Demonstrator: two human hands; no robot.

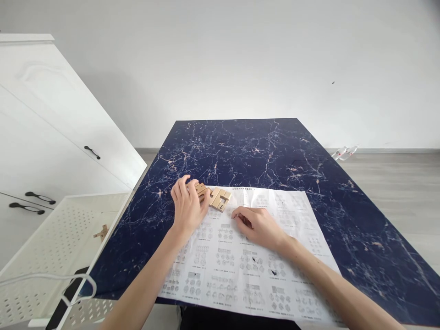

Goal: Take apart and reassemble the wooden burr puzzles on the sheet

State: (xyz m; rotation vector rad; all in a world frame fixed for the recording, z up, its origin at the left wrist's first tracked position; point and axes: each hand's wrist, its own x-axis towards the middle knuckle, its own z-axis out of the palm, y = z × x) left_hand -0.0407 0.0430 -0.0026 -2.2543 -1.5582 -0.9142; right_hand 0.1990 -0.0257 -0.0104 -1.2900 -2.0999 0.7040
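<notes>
Several notched wooden puzzle pieces (pixel 219 198) lie flat on the dark blue marble table (pixel 261 151), at the top left corner of a large printed instruction sheet (pixel 261 256). My left hand (pixel 187 206) rests over the left end of the pieces, fingers curled on them. My right hand (pixel 257 225) lies on the sheet just right of the pieces, fingers loosely bent and pointing toward them, holding nothing.
A white perforated tray (pixel 58 243) stands left of the table with one small wooden piece (pixel 101 233) in it. A white cabinet (pixel 51 137) with black handles is behind it. A white cable (pixel 51 277) and a dark object lie at the tray's near edge.
</notes>
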